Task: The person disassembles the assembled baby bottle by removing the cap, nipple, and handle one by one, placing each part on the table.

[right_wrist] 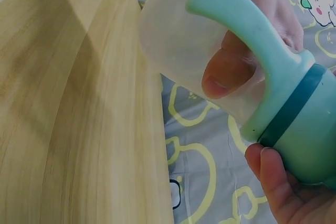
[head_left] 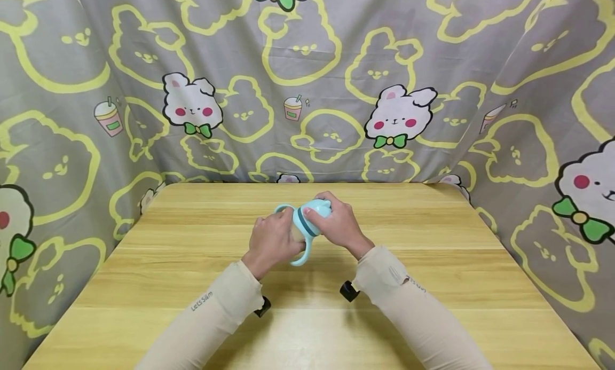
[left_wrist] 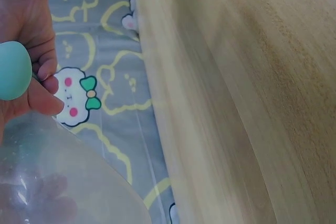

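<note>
Held above the table is a baby bottle with a mint-green cap, a dark teal ring and two curved handles. My left hand grips its translucent body between the handles. The right hand holds the cap, thumb on its near side. In the right wrist view, the clear body points left, and one mint handle arches over the left hand's fingers. The left wrist view catches a rounded handle end and part of the clear body. Whether anything is inside cannot be told.
Below the hands spreads a wood-grain table. A grey curtain with yellow outlines and white rabbits hangs behind and beside it. Black wrist devices stick out under the sleeves.
</note>
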Available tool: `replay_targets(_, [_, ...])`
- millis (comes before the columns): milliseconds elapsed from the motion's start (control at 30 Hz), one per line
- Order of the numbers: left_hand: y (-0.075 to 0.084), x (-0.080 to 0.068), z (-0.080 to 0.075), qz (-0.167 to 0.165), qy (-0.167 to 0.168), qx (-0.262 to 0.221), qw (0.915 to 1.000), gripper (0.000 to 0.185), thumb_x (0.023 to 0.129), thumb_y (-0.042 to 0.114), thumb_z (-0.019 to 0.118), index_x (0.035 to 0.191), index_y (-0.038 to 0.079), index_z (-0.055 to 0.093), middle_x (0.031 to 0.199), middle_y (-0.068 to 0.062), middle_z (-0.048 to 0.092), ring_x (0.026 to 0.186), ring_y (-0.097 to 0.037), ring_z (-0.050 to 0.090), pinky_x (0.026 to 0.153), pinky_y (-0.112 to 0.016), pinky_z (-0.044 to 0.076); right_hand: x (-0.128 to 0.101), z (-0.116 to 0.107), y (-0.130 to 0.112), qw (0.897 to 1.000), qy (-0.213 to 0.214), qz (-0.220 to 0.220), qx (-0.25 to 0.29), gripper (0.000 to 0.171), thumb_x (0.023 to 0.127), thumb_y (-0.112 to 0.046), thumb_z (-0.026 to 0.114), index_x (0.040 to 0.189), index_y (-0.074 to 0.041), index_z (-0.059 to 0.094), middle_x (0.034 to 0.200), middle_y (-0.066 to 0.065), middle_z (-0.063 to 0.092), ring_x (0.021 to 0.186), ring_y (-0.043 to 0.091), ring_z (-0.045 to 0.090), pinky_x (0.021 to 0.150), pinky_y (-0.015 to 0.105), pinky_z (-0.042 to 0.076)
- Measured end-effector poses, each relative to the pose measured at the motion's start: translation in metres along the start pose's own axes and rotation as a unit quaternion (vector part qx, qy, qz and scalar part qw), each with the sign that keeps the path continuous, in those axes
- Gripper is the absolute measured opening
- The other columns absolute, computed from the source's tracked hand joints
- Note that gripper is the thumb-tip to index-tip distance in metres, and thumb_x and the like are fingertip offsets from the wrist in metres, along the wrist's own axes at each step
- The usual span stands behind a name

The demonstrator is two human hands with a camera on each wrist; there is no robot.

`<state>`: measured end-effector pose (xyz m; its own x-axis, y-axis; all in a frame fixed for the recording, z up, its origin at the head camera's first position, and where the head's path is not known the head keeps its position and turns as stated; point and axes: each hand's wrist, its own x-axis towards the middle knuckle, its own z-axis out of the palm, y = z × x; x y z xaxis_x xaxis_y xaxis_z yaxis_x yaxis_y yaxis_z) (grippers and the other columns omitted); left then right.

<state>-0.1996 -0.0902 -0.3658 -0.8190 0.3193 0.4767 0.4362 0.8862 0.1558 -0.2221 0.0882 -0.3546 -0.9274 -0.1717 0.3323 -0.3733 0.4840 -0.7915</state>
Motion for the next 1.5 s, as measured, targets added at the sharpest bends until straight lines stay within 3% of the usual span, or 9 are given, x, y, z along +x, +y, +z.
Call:
replay_targets(600, [-0.001, 0.0008, -0.0026, -0.009, -0.022, -0.007, 0.9997, 0.05, 0.064, 0.039, 0.08, 0.094, 0.011, 0.053, 0.067, 0.002, 0.05, 0.054, -0.016, 0.048, 0.057, -0.039, 0.041, -0.0012, -0.0018, -0.0004, 1.0, -0.006, -0.004, -0.005, 0.034, 0.088, -0.041, 0.066, 0.11, -0.016, 0.06, 0.084, 0.008, 0.061, 0.069, 0.022, 0.057, 0.054, 0.034, 0.048])
replay_targets(1500, [0.0016, 0.0029, -0.0052, -0.009, -0.028, -0.012, 0.9995, 0.049, 0.064, 0.04, 0.079, 0.095, 0.012, 0.054, 0.067, 0.001, 0.052, 0.057, -0.016, 0.049, 0.057, -0.038, 0.04, -0.0038, -0.0053, 0.0013, 1.0, -0.022, 0.003, 0.014, 0.036, 0.089, -0.041, 0.065, 0.113, -0.015, 0.057, 0.089, 0.011, 0.061, 0.069, 0.023, 0.059, 0.053, 0.034, 0.051])
